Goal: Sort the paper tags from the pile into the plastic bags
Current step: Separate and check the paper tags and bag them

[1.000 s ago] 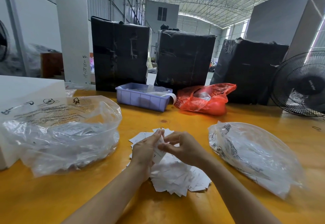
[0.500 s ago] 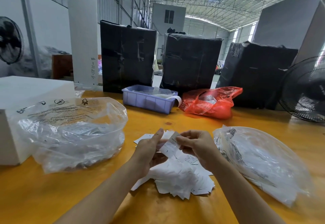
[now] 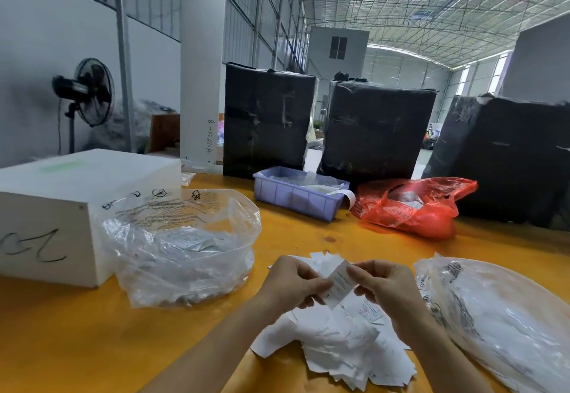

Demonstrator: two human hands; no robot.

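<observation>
A pile of white paper tags [image 3: 342, 346] lies on the orange table in front of me. Above it, my left hand [image 3: 293, 284] and my right hand [image 3: 382, 284] both pinch one printed paper tag [image 3: 339, 283], held tilted between them. A clear plastic bag [image 3: 182, 244] with tags inside stands open at the left. A second clear plastic bag [image 3: 505, 321] lies flatter at the right, with white tags showing through it.
A white box [image 3: 52, 216] stands at the left behind the left bag. A lilac plastic bin [image 3: 296, 198] and a red plastic bag [image 3: 413, 207] sit further back. Three black wrapped bales [image 3: 376, 130] line the far edge. A standing fan [image 3: 89, 93] is off the table.
The head camera has swung left, so the right fan is out of view and the left fan shows. Both hands have lifted slightly and hold the single tag more upright.
</observation>
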